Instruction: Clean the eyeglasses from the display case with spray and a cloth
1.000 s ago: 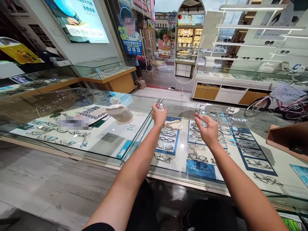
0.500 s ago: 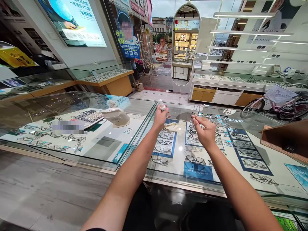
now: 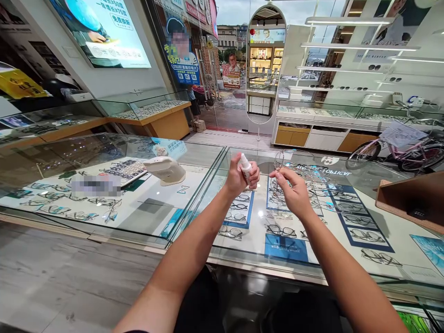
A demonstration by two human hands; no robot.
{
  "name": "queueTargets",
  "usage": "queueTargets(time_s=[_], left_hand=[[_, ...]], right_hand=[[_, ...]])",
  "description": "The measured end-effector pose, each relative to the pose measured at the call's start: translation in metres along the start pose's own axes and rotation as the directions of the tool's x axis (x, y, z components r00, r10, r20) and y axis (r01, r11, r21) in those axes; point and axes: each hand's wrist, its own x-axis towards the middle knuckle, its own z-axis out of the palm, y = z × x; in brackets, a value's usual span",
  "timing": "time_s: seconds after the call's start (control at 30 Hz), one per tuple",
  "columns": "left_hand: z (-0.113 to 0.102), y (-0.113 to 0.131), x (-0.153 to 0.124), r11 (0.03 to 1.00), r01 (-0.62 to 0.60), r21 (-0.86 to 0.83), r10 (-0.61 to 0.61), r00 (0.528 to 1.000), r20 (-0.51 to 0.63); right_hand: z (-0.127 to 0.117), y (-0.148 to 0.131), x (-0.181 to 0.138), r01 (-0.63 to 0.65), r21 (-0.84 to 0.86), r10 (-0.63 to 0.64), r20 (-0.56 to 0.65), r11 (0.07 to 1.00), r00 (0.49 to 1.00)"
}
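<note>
White plastic, a small spray bottle (image 3: 245, 165), sits in the left hand (image 3: 237, 180). The fingers are wrapped around its body and the cap end points up, so its long axis is almost upright, with a little lean. The right hand (image 3: 294, 193) pinches a thin metal pair of glasses (image 3: 278, 159) between thumb and fingertips. The frame rises above the fingers, and I cannot tell exactly which way its lenses face. Both hands are therefore closed, each on its own thing. They are held near each other above the glass surface (image 3: 156, 203), and neither touches it. The glasses lie just to the right of the bottle, at about the same height, with only a narrow gap of air between them and nothing standing in that gap.

Under the glass many display frames (image 3: 280, 229) lie in rows on blue and white cards. A pale rounded device (image 3: 165, 170) rests on the surface well to the left of the hands. A wooden tray (image 3: 409, 199) is at the right edge, and a pink bicycle (image 3: 398, 150) stands behind it.
</note>
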Motion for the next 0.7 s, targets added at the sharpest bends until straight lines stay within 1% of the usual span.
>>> queueTargets(time_s=[0.07, 0.17, 0.23, 0.3, 0.4, 0.53, 0.7], left_hand=[[0.001, -0.005, 0.003, 0.998, -0.019, 0.064, 0.022, 0.999, -0.036], [0.002, -0.013, 0.005, 0.975, -0.082, 0.208, 0.102, 0.991, -0.087], [0.003, -0.017, 0.005, 0.945, -0.121, 0.302, 0.156, 0.983, -0.096], [0.005, -0.019, 0.005, 0.923, -0.132, 0.362, 0.176, 0.98, -0.091], [0.006, -0.019, 0.004, 0.911, -0.132, 0.391, 0.174, 0.982, -0.076], [0.008, -0.019, 0.004, 0.902, -0.137, 0.409, 0.172, 0.984, -0.049], [0.01, -0.02, 0.002, 0.899, -0.133, 0.418, 0.177, 0.982, -0.07]], right_hand=[[0.001, 0.002, -0.001, -0.033, 0.047, 0.031, 0.051, 0.998, 0.998], [0.003, 0.002, -0.002, -0.082, 0.108, 0.069, 0.12, 0.991, 0.99], [0.005, 0.002, -0.002, -0.104, 0.141, 0.083, 0.151, 0.985, 0.985], [0.006, 0.001, -0.001, -0.116, 0.176, 0.085, 0.174, 0.977, 0.981], [0.008, 0.001, -0.001, -0.129, 0.226, 0.08, 0.215, 0.966, 0.973], [0.008, 0.002, -0.002, -0.155, 0.228, 0.095, 0.253, 0.961, 0.963], [0.009, 0.003, -0.003, -0.148, 0.233, 0.083, 0.266, 0.961, 0.96]])
